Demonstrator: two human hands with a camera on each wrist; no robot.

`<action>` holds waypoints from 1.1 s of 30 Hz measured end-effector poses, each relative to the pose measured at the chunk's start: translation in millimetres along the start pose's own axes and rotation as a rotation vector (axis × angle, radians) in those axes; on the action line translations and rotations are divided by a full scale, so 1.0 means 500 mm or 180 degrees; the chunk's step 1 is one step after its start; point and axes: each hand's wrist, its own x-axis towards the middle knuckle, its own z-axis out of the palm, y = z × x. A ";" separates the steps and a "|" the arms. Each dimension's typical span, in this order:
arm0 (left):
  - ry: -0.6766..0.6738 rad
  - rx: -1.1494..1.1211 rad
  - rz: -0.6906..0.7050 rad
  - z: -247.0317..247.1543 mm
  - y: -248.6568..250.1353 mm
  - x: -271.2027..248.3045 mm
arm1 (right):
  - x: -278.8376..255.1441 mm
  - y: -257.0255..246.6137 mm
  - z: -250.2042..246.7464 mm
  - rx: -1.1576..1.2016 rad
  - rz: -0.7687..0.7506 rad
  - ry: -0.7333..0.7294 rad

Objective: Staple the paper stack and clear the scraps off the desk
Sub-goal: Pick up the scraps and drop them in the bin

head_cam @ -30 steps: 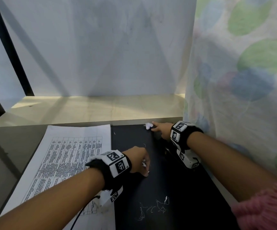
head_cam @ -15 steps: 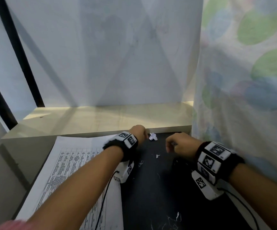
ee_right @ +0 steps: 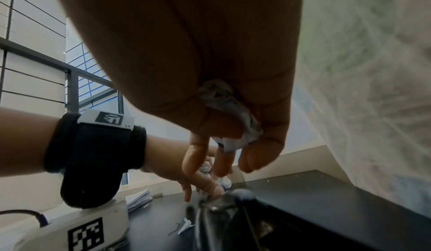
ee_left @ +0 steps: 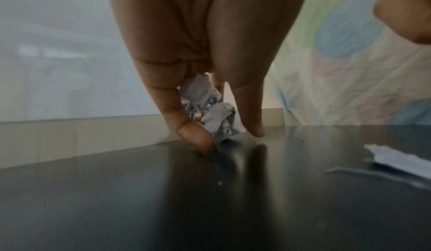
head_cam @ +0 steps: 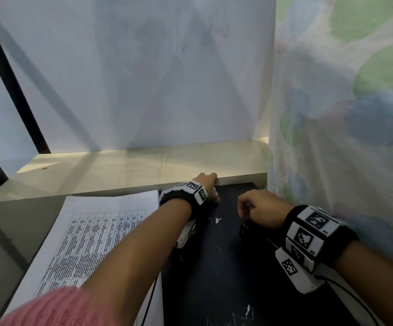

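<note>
The printed paper stack (head_cam: 96,234) lies on the left of the desk. At the far edge of the black desk mat (head_cam: 214,278), my left hand (head_cam: 212,191) pinches a crumpled paper scrap (ee_left: 210,115), and its fingertips (ee_left: 255,131) touch the mat. My right hand (head_cam: 254,208) hovers to the right with its fingers curled round another crumpled scrap (ee_right: 231,113). Below that hand sits a dark, shiny object (ee_right: 221,207) that looks like the stapler. Loose scraps lie mid-mat (head_cam: 218,220) and near me (head_cam: 249,311).
A pale wooden ledge (head_cam: 143,165) runs along the back of the desk, with a white panel above it. A patterned curtain (head_cam: 343,137) hangs close on the right. Thin paper shreds (ee_left: 396,161) lie on the mat to the right of my left hand.
My left hand moved from mid-mat to the far edge and closed on the crumpled scrap there. My right hand pulled back from that spot toward me, with its fingers curled.
</note>
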 end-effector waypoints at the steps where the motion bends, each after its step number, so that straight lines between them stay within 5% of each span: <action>1: -0.0046 0.0045 0.0001 -0.002 0.002 -0.002 | -0.001 -0.001 0.000 -0.0015 -0.0002 0.0009; 9: -0.0280 0.0306 0.0226 -0.016 0.008 -0.029 | -0.015 -0.008 -0.001 0.0030 0.0003 0.0038; 15: -0.0568 -0.0247 0.0272 -0.033 0.002 -0.074 | -0.019 -0.012 0.002 0.0007 0.0076 -0.0016; 23: -0.0532 0.0260 0.0642 -0.022 0.021 -0.117 | -0.027 -0.025 0.007 0.0023 0.0151 -0.0072; 33: -0.0602 0.0448 0.0256 0.003 0.036 -0.117 | -0.048 -0.031 0.006 -0.0061 0.0136 -0.0022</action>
